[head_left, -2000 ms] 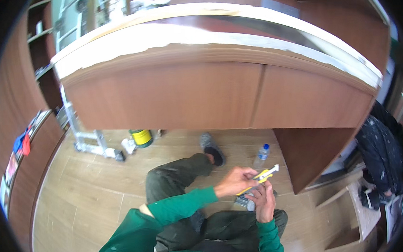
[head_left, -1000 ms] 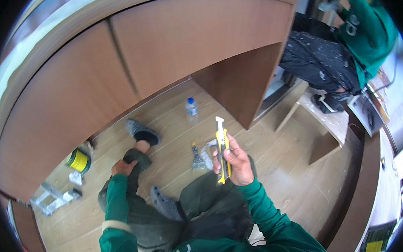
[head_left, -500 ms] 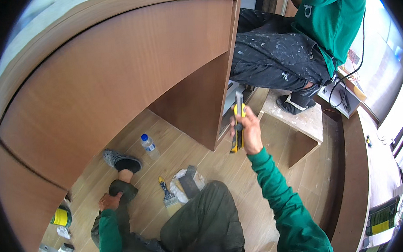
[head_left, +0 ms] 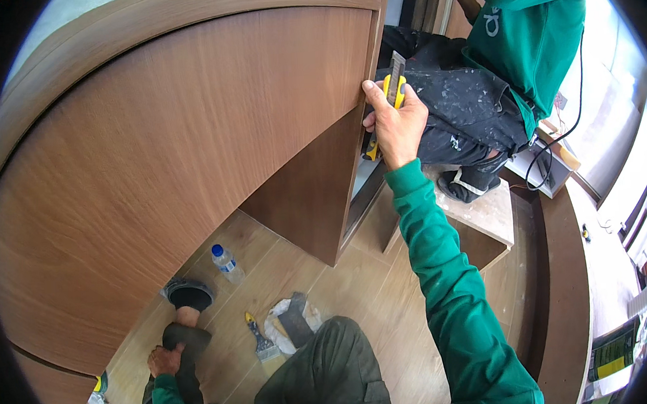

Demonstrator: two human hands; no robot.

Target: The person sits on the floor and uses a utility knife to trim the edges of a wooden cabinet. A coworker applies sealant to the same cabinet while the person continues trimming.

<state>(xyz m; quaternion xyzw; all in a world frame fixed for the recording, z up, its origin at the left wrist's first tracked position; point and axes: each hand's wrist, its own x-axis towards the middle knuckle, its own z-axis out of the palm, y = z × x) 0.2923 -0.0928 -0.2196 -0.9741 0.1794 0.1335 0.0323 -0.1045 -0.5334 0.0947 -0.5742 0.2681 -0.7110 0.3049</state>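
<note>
Your right hand (head_left: 398, 120) grips the yellow cutter (head_left: 395, 86), one end jutting above it. Left hand (head_left: 164, 360), well apart, rests on your trouser leg (head_left: 192, 337); can't tell if clenched.

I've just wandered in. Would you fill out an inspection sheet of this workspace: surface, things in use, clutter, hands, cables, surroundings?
Surface: wood-look floor, partly covered by clutter.
Things in use: yellow utility knife, near the edge of a brown wooden desk; contact can't be told.
Clutter: blue-capped bottle, brush, dark block on something white and crumpled.
Hands: right hand grips the utility knife; left hand is on a trouser leg.
Cables: black cable beside a co-worker.
Surroundings: co-worker in green, one shoe on a stool.
</note>
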